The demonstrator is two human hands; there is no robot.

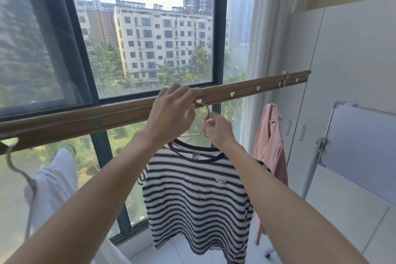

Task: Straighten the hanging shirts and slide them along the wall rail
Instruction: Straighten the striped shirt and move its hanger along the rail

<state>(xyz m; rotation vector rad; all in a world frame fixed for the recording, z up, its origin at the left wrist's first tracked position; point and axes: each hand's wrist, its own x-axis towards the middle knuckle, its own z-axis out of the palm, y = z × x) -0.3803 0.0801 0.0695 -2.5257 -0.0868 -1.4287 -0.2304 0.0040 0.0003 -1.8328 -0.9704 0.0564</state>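
The brown wall rail (128,111) runs long across the window (150,34), rising from lower left to upper right, with small heart-shaped holes along its face. Far left of the fingers, a white shirt (53,180) hangs on a grey hanger (20,169). The left hand (171,111) rests on the rail, fingers (171,92) curled over its top edge. Just right of them, the right hand (218,129) pinches the hook of a pale hanger (203,113), which sits at the rail. Below both hands hangs the striped shirt (197,201), black-and-white, dark collar, facing the camera, its length straight down. Farther right a pink shirt (271,141) hangs near white cabinets (342,60), above a pale tiled floor (342,231).
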